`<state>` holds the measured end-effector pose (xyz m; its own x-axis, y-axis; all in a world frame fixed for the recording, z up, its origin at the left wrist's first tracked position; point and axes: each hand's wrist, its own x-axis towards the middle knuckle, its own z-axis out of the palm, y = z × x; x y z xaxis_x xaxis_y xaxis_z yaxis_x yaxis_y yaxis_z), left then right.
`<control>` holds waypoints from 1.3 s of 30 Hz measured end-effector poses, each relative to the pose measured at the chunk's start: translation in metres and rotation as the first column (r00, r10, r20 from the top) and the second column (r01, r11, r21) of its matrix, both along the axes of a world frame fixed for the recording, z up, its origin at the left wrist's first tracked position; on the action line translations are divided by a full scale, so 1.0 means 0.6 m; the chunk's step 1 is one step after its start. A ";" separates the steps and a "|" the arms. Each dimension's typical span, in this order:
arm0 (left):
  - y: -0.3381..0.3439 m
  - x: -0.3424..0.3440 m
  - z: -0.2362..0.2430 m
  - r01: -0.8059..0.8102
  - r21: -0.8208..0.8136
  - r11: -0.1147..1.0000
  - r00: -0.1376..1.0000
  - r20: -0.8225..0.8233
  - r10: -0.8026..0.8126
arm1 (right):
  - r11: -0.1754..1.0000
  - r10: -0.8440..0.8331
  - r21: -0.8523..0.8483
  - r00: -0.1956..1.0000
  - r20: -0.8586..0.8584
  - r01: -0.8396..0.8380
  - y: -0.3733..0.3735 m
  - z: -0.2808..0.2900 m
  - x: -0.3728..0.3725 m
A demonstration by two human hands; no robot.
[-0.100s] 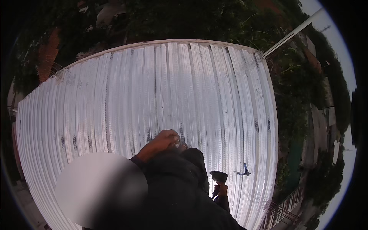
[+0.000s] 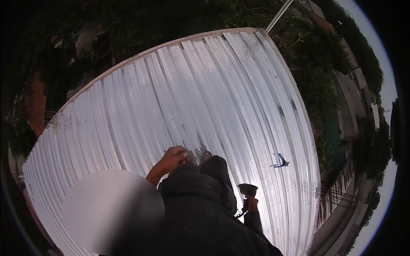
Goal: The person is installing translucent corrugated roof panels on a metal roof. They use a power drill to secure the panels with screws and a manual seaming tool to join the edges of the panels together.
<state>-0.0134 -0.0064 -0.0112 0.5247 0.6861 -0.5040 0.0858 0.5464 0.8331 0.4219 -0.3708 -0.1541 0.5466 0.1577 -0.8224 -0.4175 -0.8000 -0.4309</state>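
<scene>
My left hand (image 2: 174,158) has its fingers curled in a pinch above my feet and dark-clothed legs (image 2: 209,166); I cannot make out anything between them. Low on the right, my right hand (image 2: 251,202) grips the handle of a dark tool (image 2: 247,189) with a wide head, its lower part hanging beside my leg. Under me spreads a silvery ribbed metal roof (image 2: 222,98). To the right of the tool, a small blue object (image 2: 282,161) lies on the ribs; its exact kind is unclear.
A pale raised edge (image 2: 128,60) bounds the roof, with a metal beam (image 2: 279,15) at its far corner. Rods (image 2: 337,196) jut out on the right. Beyond are trees (image 2: 358,68), other roofs and a drop. A pale blurred disc covers the lower left.
The view has swung, so the roof appears turned anticlockwise, with the blue object higher and farther right. Both hands keep much the same pose.
</scene>
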 end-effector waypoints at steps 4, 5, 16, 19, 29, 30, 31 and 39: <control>-0.035 -0.019 -0.004 0.246 -0.093 0.965 0.969 0.020 -0.245 | 0.959 -0.272 -0.083 0.962 -0.012 0.270 -0.199 -0.001 -0.180; -0.046 -0.031 -0.008 0.292 -0.109 0.950 0.957 0.027 -0.290 | 0.909 -0.415 -0.077 0.908 -0.057 0.410 -0.231 0.008 -0.237; -0.072 0.056 0.037 0.543 -0.236 0.806 0.839 0.135 -0.526 | 0.701 -0.713 -0.078 0.695 -0.095 0.709 -0.401 -0.005 -0.568; -0.087 0.130 0.022 0.593 -0.312 0.742 0.805 0.244 -0.540 | 0.650 -0.758 -0.075 0.639 -0.128 0.756 -0.419 -0.012 -0.575; -0.213 0.459 0.019 0.716 -0.440 0.543 0.684 0.286 -0.671 | 0.527 -0.837 -0.096 0.496 -0.231 0.844 -0.500 -0.047 -0.437; -0.230 0.494 0.019 0.741 -0.426 0.519 0.655 0.289 -0.698 | 0.522 -0.839 -0.089 0.492 -0.232 0.848 -0.512 -0.048 -0.412; -0.247 0.529 0.018 0.749 -0.418 0.514 0.645 0.280 -0.711 | 0.515 -0.843 -0.088 0.485 -0.233 0.853 -0.523 -0.049 -0.390; -0.271 0.695 0.023 0.663 -0.408 0.628 0.737 0.210 -0.642 | 0.508 -0.851 0.086 0.515 -0.101 0.857 -0.593 0.017 -0.170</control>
